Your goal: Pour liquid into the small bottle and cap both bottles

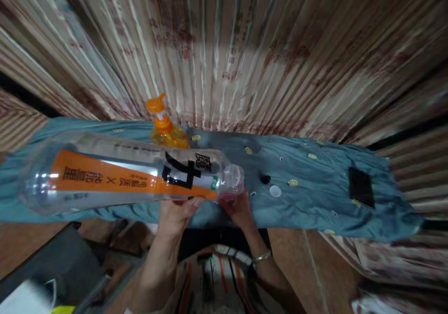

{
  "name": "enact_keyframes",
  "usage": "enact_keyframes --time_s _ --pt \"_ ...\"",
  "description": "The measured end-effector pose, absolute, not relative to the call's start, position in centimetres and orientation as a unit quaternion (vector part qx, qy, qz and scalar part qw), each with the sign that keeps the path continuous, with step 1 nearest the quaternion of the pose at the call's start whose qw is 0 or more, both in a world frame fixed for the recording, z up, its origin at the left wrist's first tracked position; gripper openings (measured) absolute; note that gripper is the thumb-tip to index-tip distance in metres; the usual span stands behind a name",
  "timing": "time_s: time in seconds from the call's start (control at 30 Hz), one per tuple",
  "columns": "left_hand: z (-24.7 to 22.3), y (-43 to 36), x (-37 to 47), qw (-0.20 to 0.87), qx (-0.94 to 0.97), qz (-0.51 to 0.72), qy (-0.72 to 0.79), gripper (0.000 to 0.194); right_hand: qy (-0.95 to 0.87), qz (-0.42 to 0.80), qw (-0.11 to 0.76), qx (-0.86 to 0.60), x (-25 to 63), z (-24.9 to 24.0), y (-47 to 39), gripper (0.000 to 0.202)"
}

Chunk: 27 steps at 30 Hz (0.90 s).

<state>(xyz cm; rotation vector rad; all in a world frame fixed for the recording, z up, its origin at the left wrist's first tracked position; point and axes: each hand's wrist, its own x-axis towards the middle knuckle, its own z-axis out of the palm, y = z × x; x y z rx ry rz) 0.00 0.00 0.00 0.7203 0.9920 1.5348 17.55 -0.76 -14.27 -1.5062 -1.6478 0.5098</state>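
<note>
A large clear plastic bottle (115, 174) with an orange strip and black lettering lies on its side in the air, close to the camera. Its neck (231, 176) points right. My left hand (177, 213) grips the bottle from below near its shoulder, the fingers mostly hidden behind it. My right hand (240, 210) is closed at the underside of the neck, where something pinkish shows; the fingertips are partly covered. To the right, a small black round object (265, 179) and a white disc (275, 191) rest on the blue cloth.
Behind the big bottle stands an orange pump bottle (170, 134). A blue patterned cloth (308, 206) covers the narrow table. A dark flat object (361, 187) lies at its right end. Striped curtains (245, 71) hang right behind, and grey furniture (59, 262) stands lower left.
</note>
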Motion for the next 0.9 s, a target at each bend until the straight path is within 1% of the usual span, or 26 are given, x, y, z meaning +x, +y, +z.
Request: enact_keyframes --time_s 0.13,0.23,0.47,0.8,0.9 --pt "0.14 0.31 0.02 0.558 0.317 0.644 0.416 0.066 -0.654 0.190 0.411 -0.606 17.61 -14.63 -0.86 0.068" --pt "0.25 0.30 0.01 0.559 0.318 0.642 0.418 0.060 -0.660 0.187 0.408 -0.603 17.61 -14.54 -0.87 0.064" --pt "0.23 0.09 -0.12 0.566 0.329 0.636 0.409 0.046 -0.662 0.185 0.408 -0.601 17.63 -14.04 -0.77 0.064" --pt "0.32 0.19 -0.17 0.559 0.330 0.633 0.422 0.045 -0.661 0.183 0.406 -0.604 17.65 -14.15 -0.83 0.065" --pt "0.41 0.16 -0.04 0.569 0.316 0.637 0.413 0.047 -0.660 0.194 0.401 -0.605 17.65 -13.93 -0.79 0.065"
